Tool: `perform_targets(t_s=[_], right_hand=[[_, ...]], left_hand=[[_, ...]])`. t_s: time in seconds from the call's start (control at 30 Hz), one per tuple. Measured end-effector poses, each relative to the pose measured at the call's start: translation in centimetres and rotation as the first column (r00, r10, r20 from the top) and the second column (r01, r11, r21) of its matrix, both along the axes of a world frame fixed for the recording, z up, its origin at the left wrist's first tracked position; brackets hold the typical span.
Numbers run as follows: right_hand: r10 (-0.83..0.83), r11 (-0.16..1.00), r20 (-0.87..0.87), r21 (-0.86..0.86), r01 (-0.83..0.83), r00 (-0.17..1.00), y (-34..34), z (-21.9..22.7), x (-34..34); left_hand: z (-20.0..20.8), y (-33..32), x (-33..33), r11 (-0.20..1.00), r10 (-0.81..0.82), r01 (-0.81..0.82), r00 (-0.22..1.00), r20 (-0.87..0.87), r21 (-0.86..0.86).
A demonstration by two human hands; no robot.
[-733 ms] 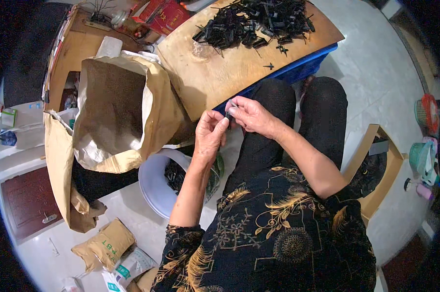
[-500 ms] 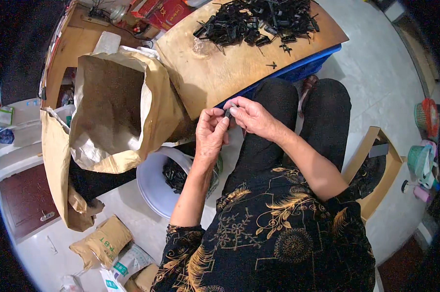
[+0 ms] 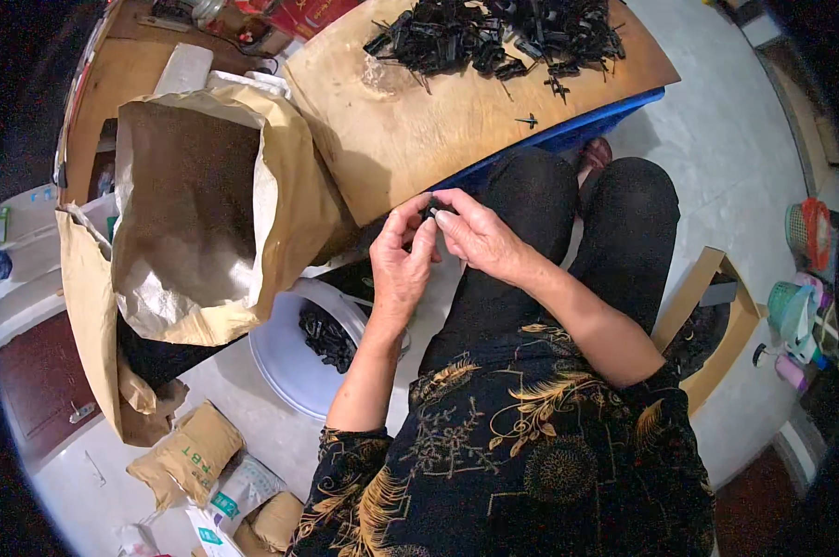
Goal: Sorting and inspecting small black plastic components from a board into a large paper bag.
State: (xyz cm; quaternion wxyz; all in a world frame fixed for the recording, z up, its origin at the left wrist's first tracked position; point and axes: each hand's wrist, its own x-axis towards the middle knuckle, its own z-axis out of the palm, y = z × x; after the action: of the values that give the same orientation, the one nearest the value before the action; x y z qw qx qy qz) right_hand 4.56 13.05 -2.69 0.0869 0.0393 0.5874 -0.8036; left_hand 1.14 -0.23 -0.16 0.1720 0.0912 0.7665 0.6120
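Between my fingertips is a small black plastic part [image 3: 430, 210], held above my lap near the table's front edge. My left hand [image 3: 403, 251] pinches it from the left. My right hand [image 3: 482, 237] grips it from the other side, thumb and forefinger closed; the part is mostly covered by the fingers. On the wooden tabletop [image 3: 373, 139] lies a heap of similar black plastic parts [image 3: 503, 37], with one loose part [image 3: 528, 121] close to the edge. Below my left forearm stands a white bucket [image 3: 275, 357] with black pieces [image 3: 326, 339] inside.
A large open brown paper sack [image 3: 289, 204] stands left of the table. Filled bags [image 3: 192, 450] lie on the floor at lower left. To my right is a long open cardboard box [image 3: 702, 297] holding dark items. Baskets [image 3: 783, 302] sit at the far right.
The view has shifted slightly, so the sack and bucket appear further left. My hands stay together on the black part, with the fingers moved a little around it.
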Motion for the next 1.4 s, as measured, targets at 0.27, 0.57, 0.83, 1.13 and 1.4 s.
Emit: perform_targets(t_s=[0.27,0.57,0.83,1.13,1.4], right_hand=[[-0.068,0.995,-0.027,0.073,0.07,0.997,-0.5,-0.9,-0.5],[0.033,0.999,0.184,0.004,-0.034,0.982,-0.5,0.0,-1.4],[-0.081,0.994,-0.098,0.07,0.088,0.992,-1.0,-2.3,-1.0],[-0.022,0.99,-0.12,-0.14,0.005,0.993,1.4,1.3,0.0],[0.0,0.958,-0.029,-0.288,-0.008,1.0,2.6,1.0,0.2]], left_hand=[[-0.2,0.7,0.0,0.997,0.034,-0.043,0.992,-0.122,-0.072],[-1.3,-0.3,-0.7,0.95,-0.082,-0.035,0.931,-0.355,-0.311],[1.8,-1.1,-1.2,0.984,0.054,-0.085,0.98,0.194,0.154],[3.4,-1.9,-0.7,0.901,0.016,-0.192,0.911,0.411,0.39],[3.5,-0.3,0.3,0.921,-0.143,-0.018,0.914,0.379,0.39]])
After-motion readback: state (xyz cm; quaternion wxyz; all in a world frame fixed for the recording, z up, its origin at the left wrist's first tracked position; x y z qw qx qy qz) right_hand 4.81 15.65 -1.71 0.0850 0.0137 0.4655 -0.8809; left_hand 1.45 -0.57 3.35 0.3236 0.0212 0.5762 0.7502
